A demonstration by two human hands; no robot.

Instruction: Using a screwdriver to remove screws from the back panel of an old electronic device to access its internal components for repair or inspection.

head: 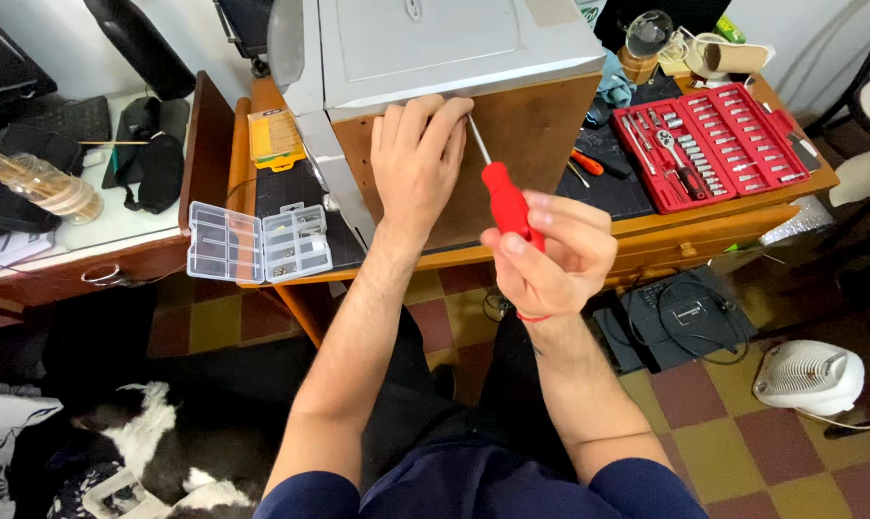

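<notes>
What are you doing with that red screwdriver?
A person sits at a wooden workbench. The right hand grips a red-handled screwdriver, its tip against the upper edge of a brown panel on a grey boxy appliance. The left hand rests on that panel, fingers by the tip. An open clear box of small parts lies to the left, an open red socket set to the right.

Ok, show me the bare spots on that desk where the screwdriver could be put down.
Free: the dark mat between the brown panel and the red socket set, below the orange-handled tool. A smaller bare strip of mat lies between the yellow case and the clear organizer box. Crowded: the back right corner, and the panel's top edge, where the left hand and screwdriver work.
</notes>
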